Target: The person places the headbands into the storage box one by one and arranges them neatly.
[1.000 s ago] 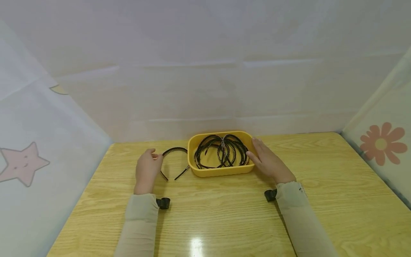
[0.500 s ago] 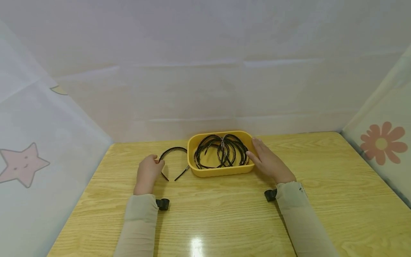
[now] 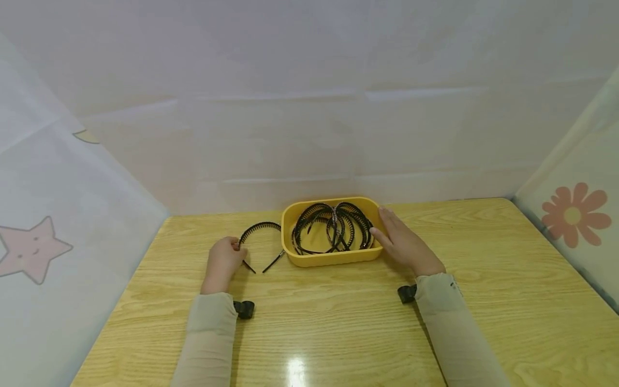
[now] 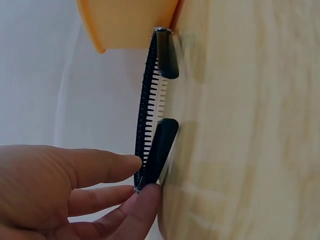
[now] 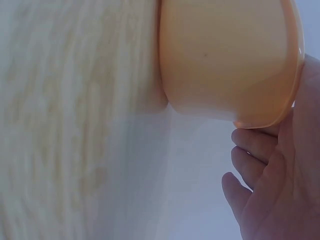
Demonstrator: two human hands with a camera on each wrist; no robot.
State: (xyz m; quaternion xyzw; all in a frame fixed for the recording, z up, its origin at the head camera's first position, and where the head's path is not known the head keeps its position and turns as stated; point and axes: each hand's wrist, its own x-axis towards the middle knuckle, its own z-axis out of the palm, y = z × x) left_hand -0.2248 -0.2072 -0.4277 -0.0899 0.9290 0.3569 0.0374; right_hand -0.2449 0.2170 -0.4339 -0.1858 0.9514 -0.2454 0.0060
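Note:
In the head view, a black toothed headband point(image 3: 261, 223) forms an arch left of a yellow plastic basket point(image 3: 333, 260), its two ends toward me. My left hand point(image 3: 224, 263) pinches its left side between thumb and fingers. The left wrist view shows the thumb point(image 4: 120, 167) at the toothed band point(image 4: 145, 110), and fingers beneath. Several black headbands point(image 3: 355, 217) lie tangled in the basket, some with a shiny decorated part. My right hand point(image 3: 407, 244) rests against the basket's right end, fingers extended along the outside and thumb over the rim. The right wrist view shows the fingers loose past the basket rim point(image 5: 295, 75).
All of this stands on a wood-grain table point(image 3: 319, 317). Pale cloth walls surround it at the back and both sides, with a pink star point(image 3: 36, 248) printed left and a flower point(image 3: 573, 216) right. Small black devices point(image 3: 244, 309) sit at both wrists.
My left hand has lowered slightly toward me along the headband's left side, its fingers closing on it. The right hand and the basket look unmoved.

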